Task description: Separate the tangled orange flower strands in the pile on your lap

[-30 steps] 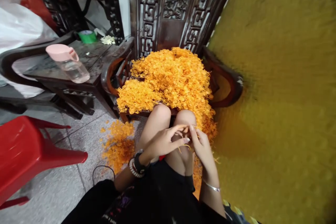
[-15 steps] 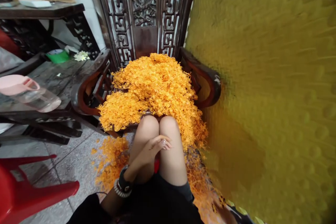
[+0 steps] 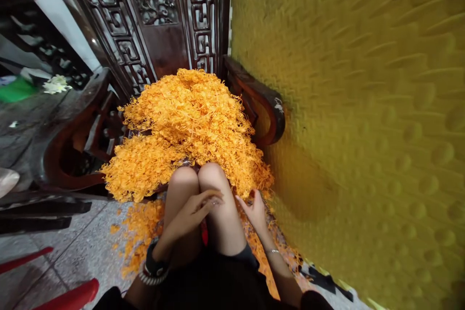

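Note:
A large heap of small orange flower-like pieces (image 3: 192, 116) with thin curly stems covers the seat of a dark carved wooden chair (image 3: 167, 51). My left hand (image 3: 201, 206) hovers over my thighs, palm down, its fingers loosely bent and nothing visible in them. Dark and pale bracelets circle that wrist. Beyond my other thigh, my right hand (image 3: 255, 210) reaches to the heap's lower right edge, thumb and fingers apart. Its fingertips are close to the orange pieces; whether they touch cannot be made out.
Scattered orange pieces (image 3: 140, 232) lie on the tiled floor. A yellow textured panel (image 3: 345, 106) rises along the right. At left stand a dark wooden bench (image 3: 22, 131) bearing a green item (image 3: 18, 89) and pale flower (image 3: 56, 84), and a red plastic stool (image 3: 72, 295).
My right hand has come into view and moved up to the heap's right edge. My left hand has stayed over my thighs. The view has swung right, so the pink-lidded bottle has mostly left it.

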The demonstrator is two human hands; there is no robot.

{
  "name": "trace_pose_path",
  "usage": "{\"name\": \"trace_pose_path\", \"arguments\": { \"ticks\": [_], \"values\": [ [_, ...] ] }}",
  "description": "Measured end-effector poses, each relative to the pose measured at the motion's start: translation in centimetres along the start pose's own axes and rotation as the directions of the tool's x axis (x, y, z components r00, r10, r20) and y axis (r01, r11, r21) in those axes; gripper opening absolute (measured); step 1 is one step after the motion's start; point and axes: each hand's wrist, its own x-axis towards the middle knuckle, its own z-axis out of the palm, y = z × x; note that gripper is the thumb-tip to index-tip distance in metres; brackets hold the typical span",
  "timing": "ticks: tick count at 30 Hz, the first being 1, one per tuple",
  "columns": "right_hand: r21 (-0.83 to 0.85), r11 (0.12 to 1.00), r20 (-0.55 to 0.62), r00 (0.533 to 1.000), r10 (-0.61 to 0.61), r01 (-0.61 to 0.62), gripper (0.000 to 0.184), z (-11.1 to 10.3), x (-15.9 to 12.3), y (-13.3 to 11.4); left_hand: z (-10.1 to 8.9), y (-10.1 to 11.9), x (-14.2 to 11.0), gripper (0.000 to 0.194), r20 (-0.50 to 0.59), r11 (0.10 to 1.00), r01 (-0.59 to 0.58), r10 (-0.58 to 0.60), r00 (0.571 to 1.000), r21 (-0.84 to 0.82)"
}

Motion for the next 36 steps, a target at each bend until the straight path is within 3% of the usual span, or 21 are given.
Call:
{"name": "trace_pose_path", "arguments": {
  "ticks": [3,6,7,9,11,14,18,24,29,33,36],
  "values": [
    [-0.072,0.997,-0.035,0.999,0.012,-0.015,0.042,0.7,0.3,-0.5,-1.2,2.7,2.1,0.036,0.080,0.927,-0.113,0.090,0.993,0.357],
    [-0.107,0.994,-0.019,0.999,-0.034,0.032,0.036,-0.1,0.1,-1.3,-1.6,4.1,6.4,0.042,0.332,0.670,-0.341,0.147,0.932,0.659],
    [-0.114,0.992,-0.021,0.998,-0.051,0.049,0.036,-0.6,0.0,-1.6,-1.6,4.2,8.3,0.049,0.361,0.565,-0.375,0.143,0.922,0.735],
    [-0.120,0.990,-0.040,0.997,-0.072,0.067,0.038,-1.9,0.1,-2.0,-1.2,4.0,12.3,0.074,0.425,0.398,-0.431,0.108,0.899,0.810],
    [-0.120,0.990,-0.073,0.994,-0.084,0.075,0.039,-3.3,0.3,-2.6,-0.7,3.6,15.9,0.086,0.525,0.316,-0.510,0.042,0.850,0.800],
    [-0.102,0.991,-0.151,0.984,-0.099,0.085,0.038,-4.8,0.7,-3.7,-0.1,3.2,19.9,0.079,0.586,0.318,-0.552,-0.016,0.810,0.771],
    [-0.033,0.994,-0.289,0.952,-0.106,0.101,0.038,-5.1,1.3,-5.5,-0.5,2.9,22.2,0.066,0.608,0.382,-0.584,0.068,0.791,0.717],
    [0.180,0.980,-0.406,0.914,-0.005,0.086,0.049,-4.2,1.9,-6.8,-2.7,1.6,22.9,0.029,0.538,0.575,-0.568,0.246,0.806,0.589],
    [0.331,0.943,-0.360,0.922,0.144,-0.018,0.058,-5.3,2.3,-5.8,-3.2,2.9,21.9,0.039,0.365,0.670,-0.539,0.399,0.841,0.510],
    [0.277,0.960,-0.198,0.975,0.098,-0.041,0.044,-6.5,2.2,-5.6,-2.4,5.5,20.1,0.037,0.294,0.628,-0.580,0.506,0.811,0.519],
    [0.200,0.980,-0.212,0.977,0.029,0.014,0.052,-6.4,2.0,-6.8,-1.2,7.4,18.7,0.034,0.311,0.458,-0.672,0.638,0.704,0.582]
  ]
}}
